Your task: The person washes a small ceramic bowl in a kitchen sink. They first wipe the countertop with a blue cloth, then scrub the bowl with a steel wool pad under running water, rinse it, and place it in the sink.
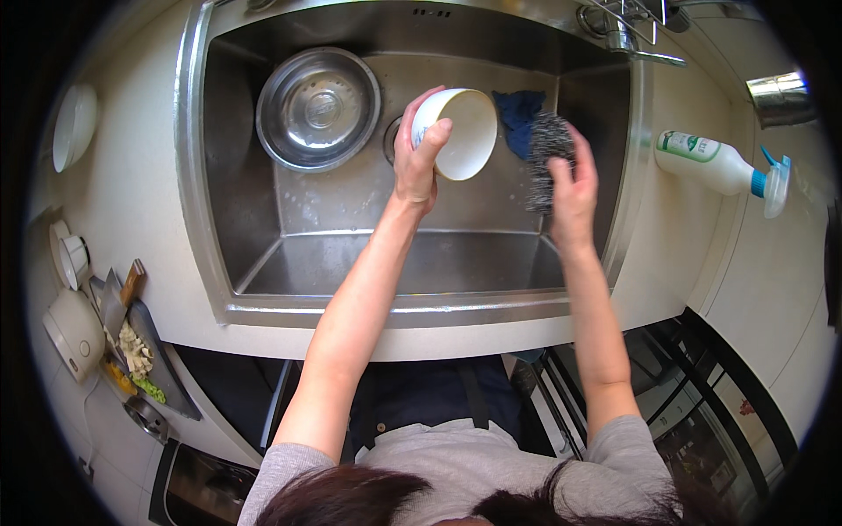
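Observation:
My left hand (421, 154) grips a white bowl (468, 135) above the sink, its thumb over the rim. The bowl is tilted with its mouth turned to the right. In my right hand (574, 187) is a grey scouring pad (550, 161), held apart from the bowl at the sink's right side. A dark blue cloth (518, 118) lies on the sink floor, partly hidden behind the pad. To the left, a round stainless steel basin (319, 108) rests in the stainless steel sink (329, 263). The drain (393, 139) is mostly covered by my left hand.
A faucet (618, 36) stands at the back right corner. On the right counter lies a white spray bottle (714, 164). A white bowl (74, 128) sits on the left counter. A cleaver (122, 296) and chopped food (136, 355) are on a dark cutting board (174, 384) further left.

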`<action>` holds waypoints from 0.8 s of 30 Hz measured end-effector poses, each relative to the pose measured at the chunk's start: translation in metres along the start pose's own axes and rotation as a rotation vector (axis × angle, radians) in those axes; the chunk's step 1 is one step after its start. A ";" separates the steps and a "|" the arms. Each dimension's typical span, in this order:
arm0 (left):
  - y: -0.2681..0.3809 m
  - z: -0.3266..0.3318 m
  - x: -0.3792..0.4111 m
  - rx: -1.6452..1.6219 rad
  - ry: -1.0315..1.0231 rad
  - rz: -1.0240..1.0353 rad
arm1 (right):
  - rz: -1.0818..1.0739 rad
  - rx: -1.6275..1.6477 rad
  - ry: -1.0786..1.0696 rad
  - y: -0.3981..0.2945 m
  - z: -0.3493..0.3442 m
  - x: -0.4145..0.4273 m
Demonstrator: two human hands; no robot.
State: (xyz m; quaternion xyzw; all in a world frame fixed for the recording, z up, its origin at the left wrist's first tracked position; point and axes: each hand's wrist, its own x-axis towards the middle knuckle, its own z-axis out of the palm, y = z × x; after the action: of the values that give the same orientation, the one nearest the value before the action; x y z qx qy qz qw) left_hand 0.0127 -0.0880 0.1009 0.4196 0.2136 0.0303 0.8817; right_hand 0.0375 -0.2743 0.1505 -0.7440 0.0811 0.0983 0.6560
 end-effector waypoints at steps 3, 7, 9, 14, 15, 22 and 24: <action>-0.005 0.001 -0.001 0.057 -0.048 0.079 | 0.109 0.067 0.073 0.019 0.041 -0.029; -0.007 -0.001 -0.001 0.176 -0.063 0.125 | 0.181 0.012 0.028 0.034 0.055 -0.008; -0.007 -0.002 -0.001 0.190 -0.047 0.089 | -0.098 -0.316 0.002 0.036 0.048 0.018; -0.002 -0.004 0.000 -0.038 -0.045 -0.221 | -0.635 -0.598 -0.166 0.035 0.036 0.051; -0.002 -0.004 0.001 -0.066 -0.034 -0.242 | -0.395 -0.494 -0.123 0.037 0.038 0.047; -0.022 -0.010 0.001 0.483 0.080 0.177 | 0.435 0.359 0.100 0.061 0.072 -0.008; -0.024 -0.015 0.002 0.655 0.174 0.152 | 0.258 -0.020 0.093 0.063 0.074 -0.005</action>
State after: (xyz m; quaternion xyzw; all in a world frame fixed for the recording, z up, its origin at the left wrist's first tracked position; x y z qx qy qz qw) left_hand 0.0057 -0.0919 0.0740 0.6907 0.2547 0.0613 0.6740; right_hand 0.0139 -0.2089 0.0827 -0.7376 0.2054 0.1480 0.6260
